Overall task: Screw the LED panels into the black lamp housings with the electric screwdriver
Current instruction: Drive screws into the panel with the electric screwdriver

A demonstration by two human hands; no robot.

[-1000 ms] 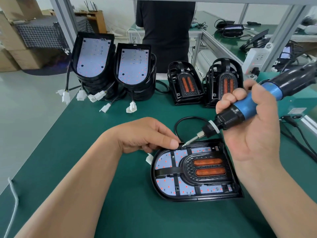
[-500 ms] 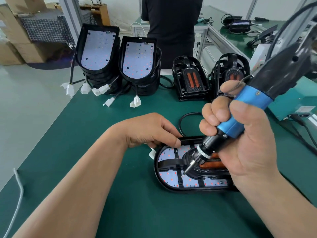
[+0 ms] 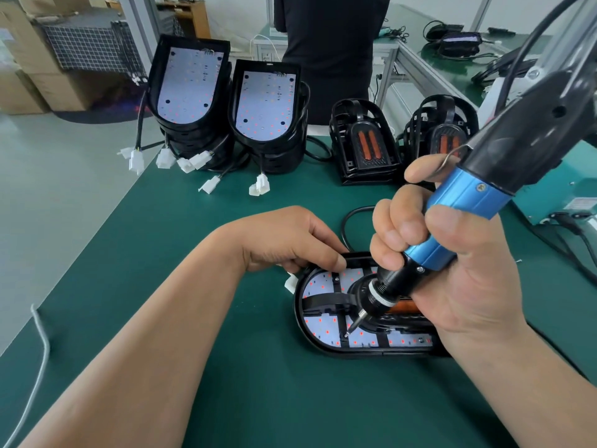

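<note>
Gripping the blue barrel of the electric screwdriver [image 3: 468,202] with all fingers curled round it, the right hand [image 3: 452,260] holds the tool tilted, the bit pointing down toward 7 o'clock. The bit tip rests on a black rib in the lower left part of the lamp housing [image 3: 300,318]. This housing lies flat on the green worktop [image 3: 226,383], with the white LED panel [image 3: 318,286] inside it. The left hand [image 3: 290,240] is at 10 o'clock of the housing, and its thumb and curled fingers hold the far rim. Farther out, at 11 o'clock, two stacks of housings [image 3: 190,85] lean with their panels toward the camera, and white connectors [image 3: 258,187] lie before them. At 12 o'clock stand two black frames [image 3: 365,140] with orange lenses. Behind the worktop stands a person [image 3: 329,33] in dark clothes.
</note>
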